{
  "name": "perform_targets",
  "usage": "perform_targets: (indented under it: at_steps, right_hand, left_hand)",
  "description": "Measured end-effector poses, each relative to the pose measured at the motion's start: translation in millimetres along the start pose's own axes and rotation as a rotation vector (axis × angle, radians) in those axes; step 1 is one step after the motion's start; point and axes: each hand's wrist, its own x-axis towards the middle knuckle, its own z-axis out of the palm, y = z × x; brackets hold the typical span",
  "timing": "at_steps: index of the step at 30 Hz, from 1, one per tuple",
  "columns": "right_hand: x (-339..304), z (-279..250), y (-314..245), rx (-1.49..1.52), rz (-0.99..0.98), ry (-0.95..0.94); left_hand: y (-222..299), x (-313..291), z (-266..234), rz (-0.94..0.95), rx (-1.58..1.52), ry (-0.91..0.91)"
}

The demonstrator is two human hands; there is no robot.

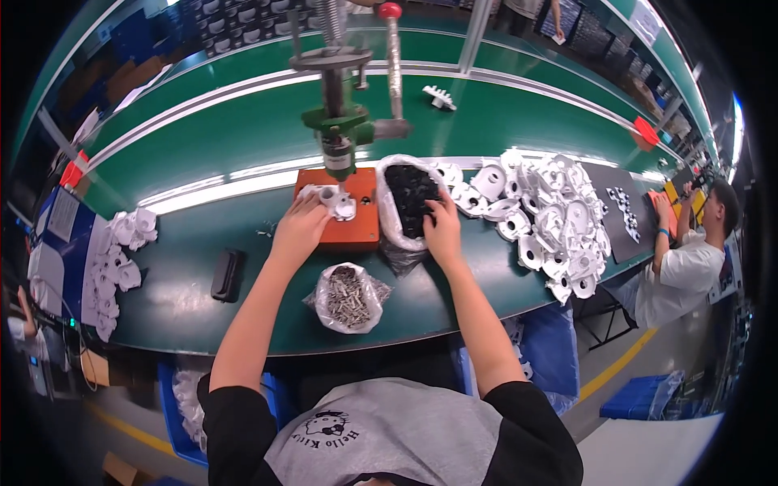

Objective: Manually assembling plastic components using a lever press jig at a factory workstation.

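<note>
My left hand [301, 228] is closed on a white plastic part [346, 207], which rests on an orange block [350, 235]. Directly above that part stands the green and black head of a hand press [337, 154]. My right hand [442, 232] reaches over the right rim of a clear plastic bag [389, 212] full of small black parts [408, 193]. Its fingers are curled at these parts, and whatever they pinch is hidden. Nearer to me, between my forearms, sits another clear bag [366, 317] with many small metal pins [347, 298].
A large heap of white plastic parts [559, 215] lies to the right, a smaller one [121, 251] to the left. A black case [228, 275] is left of my forearm. The press lever [395, 65] has a red knob. Another person [685, 259] works at the far right.
</note>
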Motion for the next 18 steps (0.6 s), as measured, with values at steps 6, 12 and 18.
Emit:
perform_targets:
  at_steps: [6,12,18]
  right_hand:
    - [1,-4,0,-0.118,-0.027,-0.031]
    - [21,-5,-41,0.059,0.031,0.042]
    - [48,52,-78,0.466,0.272,-0.288]
  left_hand:
    - [1,-6,10,-0.037,0.044,0.083]
    - [11,-9,14,-0.062,0.135,0.184]
    - [12,-10,18,-0.109,0.129,0.229]
